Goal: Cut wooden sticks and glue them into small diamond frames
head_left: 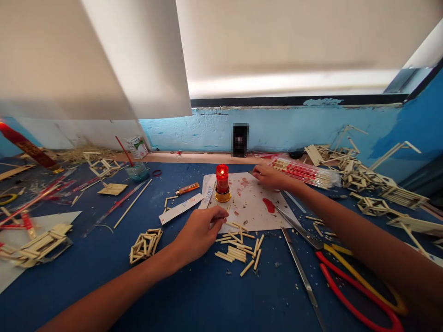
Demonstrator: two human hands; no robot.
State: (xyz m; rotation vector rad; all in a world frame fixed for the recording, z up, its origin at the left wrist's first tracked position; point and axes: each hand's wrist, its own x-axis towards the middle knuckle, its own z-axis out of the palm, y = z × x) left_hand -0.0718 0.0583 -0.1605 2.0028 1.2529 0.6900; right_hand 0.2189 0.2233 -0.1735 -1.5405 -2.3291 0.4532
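A small carton (137,146) is standing far left, its print too small to read. The left hand (198,233) is pinching a short stick (221,222), fingers together on it, its long axis left-right, near the red candle (222,182). The right hand (270,176), fingers curled, is touching the paper's (254,207) far edge.

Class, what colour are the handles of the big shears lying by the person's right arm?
The shears' handles are red and yellow, seen in the head view.

Candle (222,183) on paper sheet (252,207), cut sticks (237,249) before it, shears (346,272) at right.
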